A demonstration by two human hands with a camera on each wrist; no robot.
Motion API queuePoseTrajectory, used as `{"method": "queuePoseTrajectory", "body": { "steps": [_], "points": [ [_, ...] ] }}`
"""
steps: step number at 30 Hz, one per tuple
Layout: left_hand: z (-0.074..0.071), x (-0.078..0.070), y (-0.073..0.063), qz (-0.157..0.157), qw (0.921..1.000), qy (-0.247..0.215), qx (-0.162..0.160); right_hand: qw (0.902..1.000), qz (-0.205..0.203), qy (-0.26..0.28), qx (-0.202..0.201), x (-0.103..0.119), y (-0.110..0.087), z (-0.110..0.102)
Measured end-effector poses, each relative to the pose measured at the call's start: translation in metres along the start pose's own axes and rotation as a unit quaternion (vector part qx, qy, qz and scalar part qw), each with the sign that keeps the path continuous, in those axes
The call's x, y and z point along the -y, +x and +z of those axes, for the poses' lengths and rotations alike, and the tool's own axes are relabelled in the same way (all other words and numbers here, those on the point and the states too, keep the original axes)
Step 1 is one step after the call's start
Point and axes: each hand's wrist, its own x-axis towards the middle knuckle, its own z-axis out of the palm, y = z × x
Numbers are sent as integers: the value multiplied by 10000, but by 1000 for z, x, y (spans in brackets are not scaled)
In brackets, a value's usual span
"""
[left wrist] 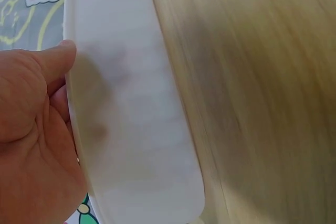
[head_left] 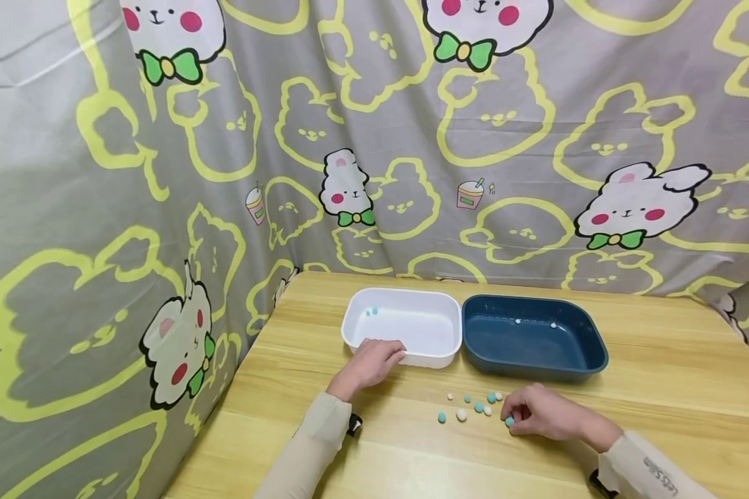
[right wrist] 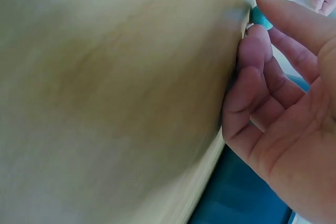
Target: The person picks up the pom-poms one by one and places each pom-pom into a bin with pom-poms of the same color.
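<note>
With its thumb on the outer wall and fingers over the rim, my left hand (head_left: 373, 362) holds the near side of a white plastic tub (head_left: 440, 361). Two small teal balls lie inside that tub at the far left. On the table in front of a dark blue tub (head_left: 518, 369), my right hand (head_left: 546, 413) pinches a teal ball (head_left: 510, 421) between thumb and forefinger. The right wrist view shows the same ball partly hidden at the fingertips. Several teal and white balls (head_left: 461, 414) of mixed sizes are scattered just left of the right hand.
The two tubs stand side by side on a wooden table (head_left: 674, 388). Two white bits lie in the dark blue one. A grey patterned curtain (head_left: 412, 125) hangs behind the table and along its left side.
</note>
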Motion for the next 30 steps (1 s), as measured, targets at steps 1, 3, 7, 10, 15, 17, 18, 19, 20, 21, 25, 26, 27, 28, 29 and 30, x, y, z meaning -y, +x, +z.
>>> {"method": "queuePoseTrajectory", "body": {
  "steps": [1,3,7,10,15,17,18,19,20,21,25,26,27,28,29,30],
  "points": [
    [0,0,0,-3,10000,-7,9,10000,2,-4,8,0,0,0],
    [0,0,0,-8,10000,-16,26,10000,13,-5,21,-1,0,0],
    [-1,0,1,-38,9999,-135,56,9999,141,1,47,-2,0,0],
    [0,0,1,-77,9997,-209,87,9995,296,27,76,-2,-1,-1],
    [0,1,1,-128,9996,-213,131,9992,325,170,134,-1,0,-3],
    [1,0,2,-103,9996,-219,120,9993,271,237,138,-1,-2,-4],
    [1,0,3,-79,9997,-224,110,9993,251,253,140,-1,-2,-5],
    [1,0,3,-57,9997,-231,96,9994,210,247,129,-1,-3,-6],
    [1,0,4,-37,9997,-238,82,9995,168,242,120,0,-3,-7],
    [2,0,4,-24,9997,-244,72,9996,138,234,106,1,-3,-8],
    [1,0,4,-44,9997,-210,76,9996,51,240,103,6,-3,-13],
    [1,0,3,-61,9998,-202,75,9997,59,233,103,7,-3,-15],
    [1,0,3,-79,9998,-193,76,9997,82,205,98,9,-2,-17],
    [1,0,2,-95,9997,-188,74,9998,99,143,82,10,-2,-19],
    [1,0,2,-89,9998,-187,56,9998,139,86,65,12,-1,-21],
    [1,0,1,-93,9998,-195,50,9998,184,33,54,13,-1,-23]
  ]
}}
